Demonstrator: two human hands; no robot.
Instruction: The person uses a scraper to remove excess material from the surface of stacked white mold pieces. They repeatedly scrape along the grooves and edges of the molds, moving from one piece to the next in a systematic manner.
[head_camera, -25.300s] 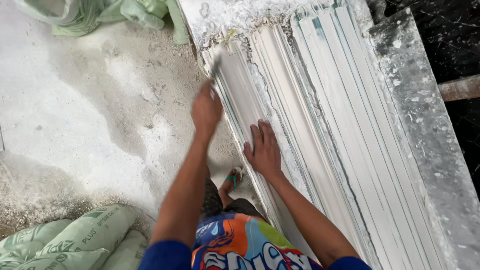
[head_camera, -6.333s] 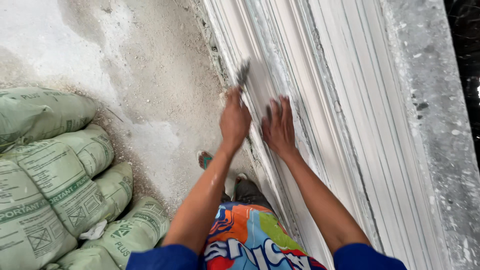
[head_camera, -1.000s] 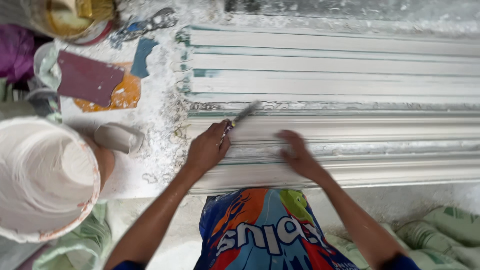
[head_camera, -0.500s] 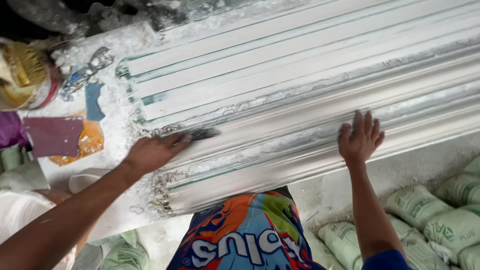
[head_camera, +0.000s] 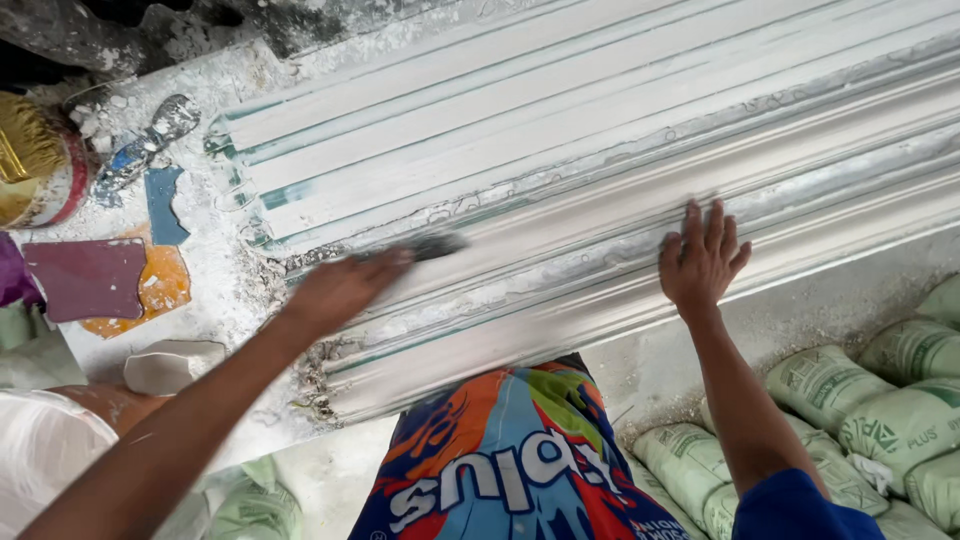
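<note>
A: Now, the left hand (head_camera: 340, 288) — closed or open?
B: Closed, blurred with motion. Fingers curled round the handle of a small dark-bladed scraper (head_camera: 428, 246), blade tip laid flat on the long white ribbed plaster moulding (head_camera: 600, 150), near its left end.

A: And the right hand (head_camera: 702, 262)?
B: Open, palm down. Fingers (head_camera: 694, 222) straight and slightly fanned, pressed flat on a lower ridge of the same moulding, well apart from the scraper. Holding nothing — only bearing on the surface.

A: Where exactly on the moulding?
B: Scraper on the rough grey band between the smooth upper ribs and the curved lower profile. Right hand on that curved profile, to the right of the middle.

A: Around the left end?
B: Crumbled white plaster bits along the bench edge. Further left, a dark red flat card (head_camera: 88, 278) over an orange patch, a blue flat scrap (head_camera: 162, 204), a dusty metal tool (head_camera: 148, 142), a gold-and-red round tin (head_camera: 38, 172) at the frame edge.

A: Lower right?
B: Stacked pale green woven sacks (head_camera: 880, 410) on the dusty floor, beside the right forearm.
</note>
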